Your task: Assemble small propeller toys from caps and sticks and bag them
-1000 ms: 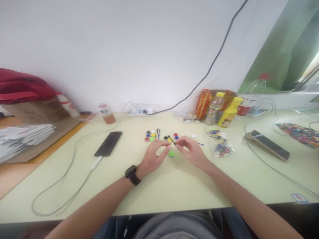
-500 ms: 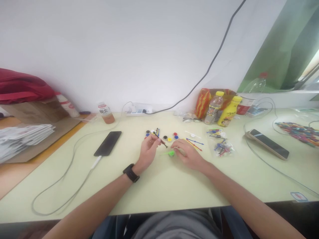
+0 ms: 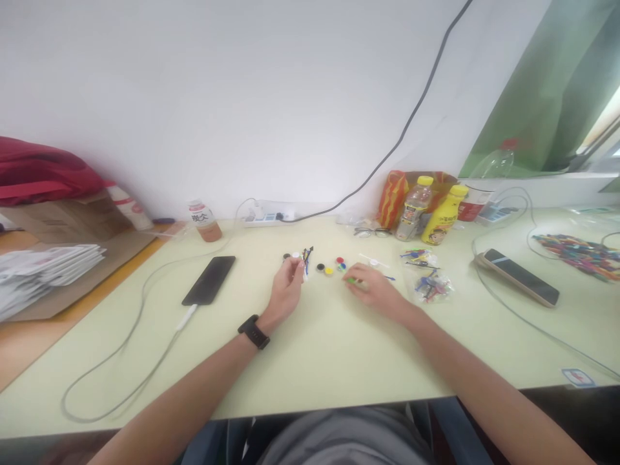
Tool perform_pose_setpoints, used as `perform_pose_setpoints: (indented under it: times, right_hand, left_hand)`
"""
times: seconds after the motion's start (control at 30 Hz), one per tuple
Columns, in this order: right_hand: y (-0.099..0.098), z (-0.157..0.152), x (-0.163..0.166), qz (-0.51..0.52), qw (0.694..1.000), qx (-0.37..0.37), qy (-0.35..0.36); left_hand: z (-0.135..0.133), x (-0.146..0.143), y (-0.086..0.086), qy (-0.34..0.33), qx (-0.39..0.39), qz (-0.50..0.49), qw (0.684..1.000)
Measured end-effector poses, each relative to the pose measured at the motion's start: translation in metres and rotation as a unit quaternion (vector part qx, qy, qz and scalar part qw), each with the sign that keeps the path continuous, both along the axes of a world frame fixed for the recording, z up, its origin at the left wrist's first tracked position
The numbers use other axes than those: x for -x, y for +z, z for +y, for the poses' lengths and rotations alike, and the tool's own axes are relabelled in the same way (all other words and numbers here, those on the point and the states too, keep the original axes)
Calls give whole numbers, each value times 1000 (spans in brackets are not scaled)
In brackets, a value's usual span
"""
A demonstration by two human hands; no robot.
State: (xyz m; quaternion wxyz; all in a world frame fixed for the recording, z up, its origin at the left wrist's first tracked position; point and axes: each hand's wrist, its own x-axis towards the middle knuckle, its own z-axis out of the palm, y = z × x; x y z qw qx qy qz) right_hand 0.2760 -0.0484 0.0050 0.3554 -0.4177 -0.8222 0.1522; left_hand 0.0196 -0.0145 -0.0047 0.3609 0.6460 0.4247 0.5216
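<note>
My left hand (image 3: 287, 289) reaches forward over a cluster of small coloured discs and thin sticks (image 3: 304, 257); its fingers are pinched together at the sticks. A black watch (image 3: 253, 332) sits on that wrist. My right hand (image 3: 371, 290) rests on the pale table (image 3: 314, 349), fingers curled around a small green piece (image 3: 352, 280). Between the hands lie black, yellow, red and blue discs (image 3: 332, 267). A white stick piece (image 3: 374, 261) and a blue stick (image 3: 390, 278) lie just beyond the right hand.
A black phone (image 3: 209, 279) on a white cable lies to the left. Clear bags of coloured parts (image 3: 429, 284) and a second phone (image 3: 520, 276) lie to the right. Bottles (image 3: 426, 210), glasses, a power strip (image 3: 265, 218) and a drink bottle (image 3: 204, 221) line the wall.
My left hand took the dark stick from the right and carried it forward to the stick cluster. My right hand dropped to the table over the green piece and slid right with it.
</note>
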Motion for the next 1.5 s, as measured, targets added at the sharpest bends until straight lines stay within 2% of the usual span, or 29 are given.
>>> perform_pose_setpoints:
  times: [0.07, 0.2, 0.3, 0.47, 0.53, 0.7, 0.87, 1.0, 1.1, 1.2, 1.3, 1.4, 1.5]
  right_hand:
    - [2, 11, -20, 24, 996, -31, -79]
    - [0, 33, -65, 19, 965, -95, -242]
    - [-10, 44, -88, -14, 955, -71, -288]
    - [-22, 46, -94, -66, 969, 4, -237]
    - [-19, 44, -90, -70, 972, 5, -225]
    - [-4, 30, -67, -99, 958, -40, -265]
    - [-5, 15, -44, -196, 949, 16, -248]
    - [-13, 16, -38, -199, 960, 49, -190]
    - [-18, 19, -30, -180, 967, 33, -176]
    - [-19, 17, -12, -159, 974, -25, -159]
    - [-19, 10, 9, -152, 981, -81, -84]
    - [-20, 6, 22, -182, 978, -100, -22]
    - [-21, 7, 22, -201, 974, -102, -26]
  left_hand:
    - [1, 1, -1, 4, -13, 22, 1000]
    - [1, 2, 1, 13, -29, 55, 998]
    - [0, 2, 1, 16, -32, 70, 997]
    - [-1, 2, 0, 22, -38, 89, 995]
    - [-1, 2, 1, 26, -39, 95, 994]
    - [-6, -1, 4, 33, -36, 95, 994]
    - [-10, -5, 8, 28, -30, 95, 995]
    - [-12, -6, 9, 24, -24, 95, 995]
    - [-12, -6, 10, 22, -29, 95, 995]
    - [-12, -6, 10, 29, -28, 96, 995]
    - [-12, -6, 11, 36, -26, 97, 994]
    - [-12, -6, 10, 39, -29, 101, 994]
    - [-11, -6, 9, 42, -32, 104, 993]
